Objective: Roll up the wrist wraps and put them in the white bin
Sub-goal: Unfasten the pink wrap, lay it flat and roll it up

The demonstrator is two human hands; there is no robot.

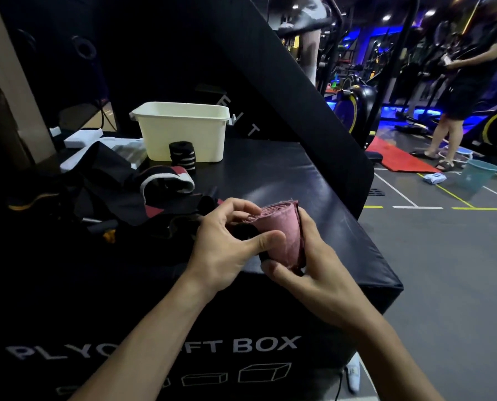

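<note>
1. Fingers of both hands curl round the pink wrap roll [279,235]: left hand [227,244] pinches its side, right hand [305,267] cups it from below (over the plyo box [270,175]).
2. Risk: looser grip lets the coil spring open.
3. Unrolled wraps [166,180] lie beyond.
4. Black rolled wrap [182,156] touches the white bin [183,131], outside it.
</note>
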